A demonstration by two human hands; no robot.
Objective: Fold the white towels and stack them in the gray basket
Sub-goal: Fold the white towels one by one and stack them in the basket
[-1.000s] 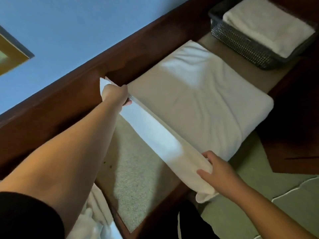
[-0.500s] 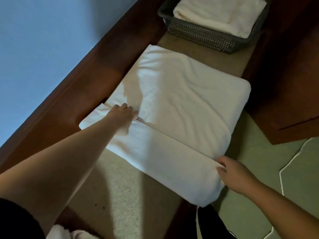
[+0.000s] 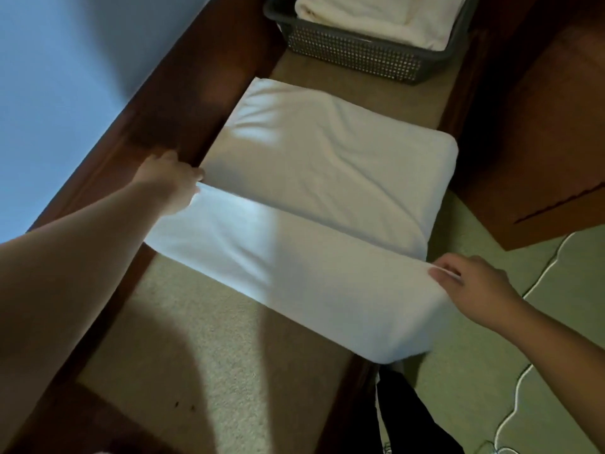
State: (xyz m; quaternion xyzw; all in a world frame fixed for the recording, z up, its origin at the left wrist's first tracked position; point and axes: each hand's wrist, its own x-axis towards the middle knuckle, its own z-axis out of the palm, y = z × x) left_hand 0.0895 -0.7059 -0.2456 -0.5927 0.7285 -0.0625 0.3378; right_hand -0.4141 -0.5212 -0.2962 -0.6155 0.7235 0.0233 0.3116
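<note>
So from my end the white towel (image 3: 314, 204) lies on the table (image 3: 229, 381), its near strip folded up over the rest; the gray basket (image 3: 353, 55) sits just beyond the towel's far edge with a folded towel (image 3: 379, 14) already in it; my left hand (image 3: 170, 183) is at the fold's wall-side end, fingers curled on the cloth, though I can't tell how firmly; my right hand (image 3: 471, 283) pinches the towel's corner at the fold's other end, thumb on top.
</note>
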